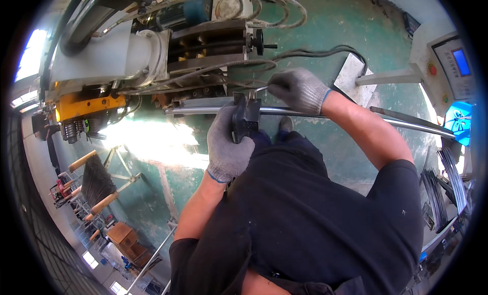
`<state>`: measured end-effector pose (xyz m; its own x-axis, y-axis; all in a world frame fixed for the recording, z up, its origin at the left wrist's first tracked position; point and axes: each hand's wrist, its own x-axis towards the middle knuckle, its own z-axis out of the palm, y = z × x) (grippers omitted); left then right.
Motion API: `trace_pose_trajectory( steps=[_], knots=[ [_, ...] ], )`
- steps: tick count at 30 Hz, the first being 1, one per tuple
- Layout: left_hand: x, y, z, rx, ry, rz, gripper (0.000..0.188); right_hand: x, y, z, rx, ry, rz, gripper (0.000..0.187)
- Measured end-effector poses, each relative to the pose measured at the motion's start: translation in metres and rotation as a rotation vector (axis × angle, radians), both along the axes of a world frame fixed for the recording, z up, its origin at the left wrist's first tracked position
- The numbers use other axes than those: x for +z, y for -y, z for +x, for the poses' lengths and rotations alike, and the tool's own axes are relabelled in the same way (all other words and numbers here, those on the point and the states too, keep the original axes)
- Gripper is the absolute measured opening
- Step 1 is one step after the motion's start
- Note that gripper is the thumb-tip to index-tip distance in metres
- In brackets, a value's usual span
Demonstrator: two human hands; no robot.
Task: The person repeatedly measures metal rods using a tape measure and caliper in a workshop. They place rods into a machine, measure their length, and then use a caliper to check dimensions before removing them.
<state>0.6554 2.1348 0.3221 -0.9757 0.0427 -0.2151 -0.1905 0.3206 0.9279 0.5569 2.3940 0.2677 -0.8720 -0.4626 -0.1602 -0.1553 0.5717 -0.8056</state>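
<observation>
My left hand [226,150], gloved in grey, has its fingers wrapped around a dark metal block [250,119]; a long bright rod [279,111] shows on both sides of it, though whether it passes through or behind I cannot tell. Just above and to the right, my right hand [301,91] is curled, its fingers seemingly pinching a slim shiny piece [261,88] near the block's top; its exact shape escapes me. I judge the step in hand as steadying the block while the right works that piece; the next move calls for a firm left grip and a well-seated tip. Below my fingers spreads the worn green floor [330,20]. Beyond them sits a machine [152,51] with a black handwheel [259,42], its yellow part [84,107] off to their left; well to their right stands a control panel [432,69], and down to their left a wooden box [122,235]
</observation>
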Motion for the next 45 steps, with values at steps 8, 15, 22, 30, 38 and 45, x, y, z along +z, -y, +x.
trace_pose_trajectory(
  steps=[8,15,22,30,38,45],
  knots=[
    [0.0,-0.001,-0.001,-0.029,-0.006,0.041,0.057,0.018,0.015,0.041,-0.227,-0.308,0.115,0.024],
    [0.0,0.0,0.0,-0.07,0.033,0.054,0.074,0.043,0.019,0.066,-0.239,-0.311,0.225,0.031],
    [0.022,-0.008,0.017,0.063,-0.147,0.005,0.041,0.058,0.017,0.083,-0.166,-0.363,0.254,0.053],
    [-0.011,-0.006,0.008,0.034,-0.166,-0.073,0.026,0.06,0.013,0.079,-0.166,-0.223,0.464,0.063],
    [0.011,-0.003,0.01,-0.001,-0.117,-0.172,0.03,0.058,0.022,0.08,-0.163,-0.255,0.636,0.056],
    [-0.013,0.019,0.016,-0.096,-0.244,-0.018,0.056,0.053,0.027,0.089,-0.224,-0.321,0.671,0.059]
  ],
)
